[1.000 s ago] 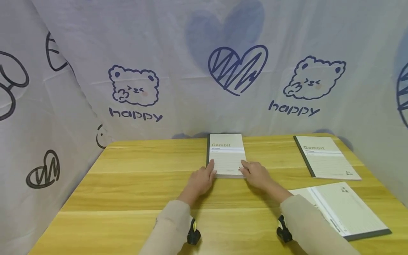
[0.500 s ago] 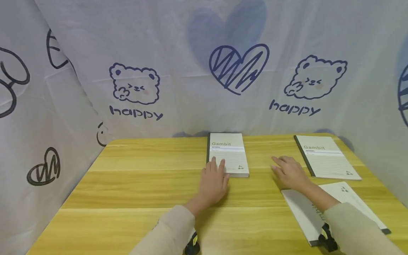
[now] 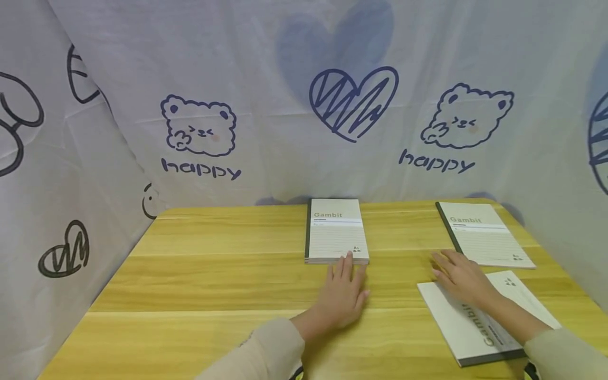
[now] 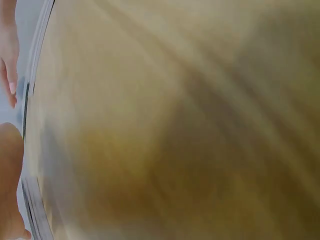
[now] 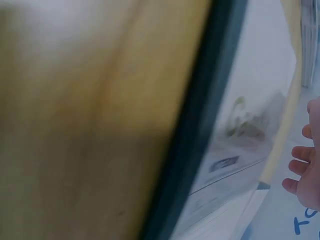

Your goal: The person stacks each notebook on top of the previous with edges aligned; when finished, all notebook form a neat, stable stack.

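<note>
A small stack of white "Gambit" notebooks [image 3: 336,232] with dark spines lies at the middle of the table's far edge. My left hand [image 3: 343,295] is just in front of it, fingers extended, the fingertips overlapping the stack's near edge in the head view. My right hand [image 3: 463,278] is over the upper part of a single notebook [image 3: 475,330] at the near right, its fingers loosely bent and nothing in its grasp. That notebook lies turned, its dark spine [image 5: 200,120] towards me, and the right forearm hides part of the cover.
Another white notebook [image 3: 486,235] lies at the far right, its dark spine on the left. A white cloth [image 3: 266,132] printed with bears and hearts hangs behind the wood-grain table [image 3: 190,285] and along its sides.
My right hand has left the stack's right corner and moved right, over the near-right notebook. My left hand has shifted right along the stack's near edge, its fingers straightening.
</note>
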Demonstrator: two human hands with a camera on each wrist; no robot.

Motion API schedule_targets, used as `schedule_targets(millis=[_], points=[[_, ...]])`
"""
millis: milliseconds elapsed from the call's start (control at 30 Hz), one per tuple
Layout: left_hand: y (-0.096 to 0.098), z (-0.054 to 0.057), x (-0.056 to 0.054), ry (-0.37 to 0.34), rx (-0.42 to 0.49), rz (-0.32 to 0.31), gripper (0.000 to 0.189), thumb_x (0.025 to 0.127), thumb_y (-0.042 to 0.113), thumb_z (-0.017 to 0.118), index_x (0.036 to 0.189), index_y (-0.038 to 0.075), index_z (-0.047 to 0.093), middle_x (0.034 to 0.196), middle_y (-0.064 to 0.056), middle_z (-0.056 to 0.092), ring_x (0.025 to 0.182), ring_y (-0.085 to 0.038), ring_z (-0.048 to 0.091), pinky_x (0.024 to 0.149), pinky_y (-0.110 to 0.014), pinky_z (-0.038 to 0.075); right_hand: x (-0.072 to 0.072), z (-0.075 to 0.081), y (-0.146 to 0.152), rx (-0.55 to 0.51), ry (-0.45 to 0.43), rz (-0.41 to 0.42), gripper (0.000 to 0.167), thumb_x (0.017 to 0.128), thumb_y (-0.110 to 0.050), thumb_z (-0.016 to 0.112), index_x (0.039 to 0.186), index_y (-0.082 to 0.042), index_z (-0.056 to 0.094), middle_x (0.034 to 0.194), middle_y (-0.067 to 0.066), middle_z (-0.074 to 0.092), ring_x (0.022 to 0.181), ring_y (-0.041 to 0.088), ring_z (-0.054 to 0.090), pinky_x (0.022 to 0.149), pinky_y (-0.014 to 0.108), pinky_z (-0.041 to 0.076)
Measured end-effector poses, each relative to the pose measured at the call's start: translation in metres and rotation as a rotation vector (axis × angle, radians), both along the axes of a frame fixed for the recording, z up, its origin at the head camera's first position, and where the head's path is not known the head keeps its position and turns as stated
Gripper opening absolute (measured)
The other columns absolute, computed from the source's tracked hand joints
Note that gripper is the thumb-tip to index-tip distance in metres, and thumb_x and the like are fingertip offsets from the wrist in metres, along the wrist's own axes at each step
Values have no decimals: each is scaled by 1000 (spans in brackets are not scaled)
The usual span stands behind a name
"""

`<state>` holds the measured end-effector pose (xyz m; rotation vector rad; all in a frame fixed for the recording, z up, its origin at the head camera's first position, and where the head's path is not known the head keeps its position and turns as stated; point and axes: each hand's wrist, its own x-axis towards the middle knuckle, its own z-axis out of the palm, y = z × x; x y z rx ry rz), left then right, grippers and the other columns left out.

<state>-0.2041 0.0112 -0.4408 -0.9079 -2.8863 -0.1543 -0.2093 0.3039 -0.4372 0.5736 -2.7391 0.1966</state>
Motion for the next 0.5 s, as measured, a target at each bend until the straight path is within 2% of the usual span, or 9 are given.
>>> schedule_targets(millis=[167,333,500], points=[[13,-3,8,15,-50,-59,54,100,40,28,146,13,25,152,-21,19,139,-36,24,110,-51,28,9,-9,8,-2,27,31,43,92,-23,56,123,7,54,121,32,52,109,48,50,82,62,41],[29,-7,16,15,-86,-147,54,100,43,22,148,17,22,153,-17,17,141,-32,22,111,-47,28,15,-14,13,-8,43,43,42,92,-25,55,119,7,57,122,30,54,111,47,49,86,62,40],[46,-7,26,19,-98,-219,54,100,44,19,148,20,21,154,-15,17,141,-29,23,111,-43,29,19,-17,18,-18,43,25,42,93,-25,55,119,7,58,122,31,53,110,48,50,86,61,41]])
